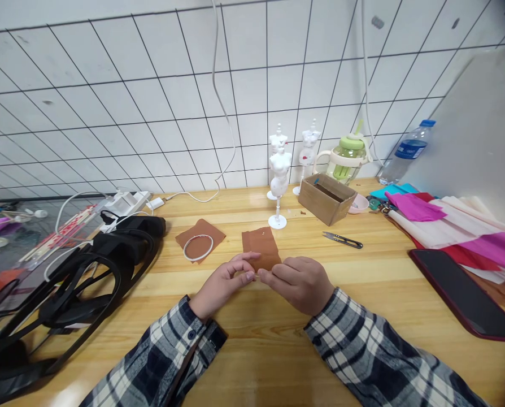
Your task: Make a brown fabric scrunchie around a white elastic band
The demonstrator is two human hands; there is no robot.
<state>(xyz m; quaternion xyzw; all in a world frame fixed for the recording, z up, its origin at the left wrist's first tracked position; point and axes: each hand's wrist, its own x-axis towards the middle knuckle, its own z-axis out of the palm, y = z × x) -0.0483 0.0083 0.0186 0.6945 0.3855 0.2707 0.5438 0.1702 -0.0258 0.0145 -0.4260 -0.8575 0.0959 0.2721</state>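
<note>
A brown paper rectangle (pixel 261 249) lies on the wooden table (pixel 362 282) in front of me. My left hand (pixel 222 282) and my right hand (pixel 297 280) meet at its near edge, fingertips pinching it. To the left lies a second brown piece (pixel 205 232) with a white ring (pixel 198 247) on top. Small black snips (pixel 343 240) rest to the right of my hands.
Three white miniature mannequins (pixel 279 175) stand behind, beside a cardboard box (pixel 326 198), a green-lidded jug (pixel 348 155) and a water bottle (pixel 407 150). Coloured tissue sheets (pixel 456 226) and a dark tablet (pixel 464 294) lie right. Black straps (pixel 87 271) and a power strip (pixel 125 200) are left.
</note>
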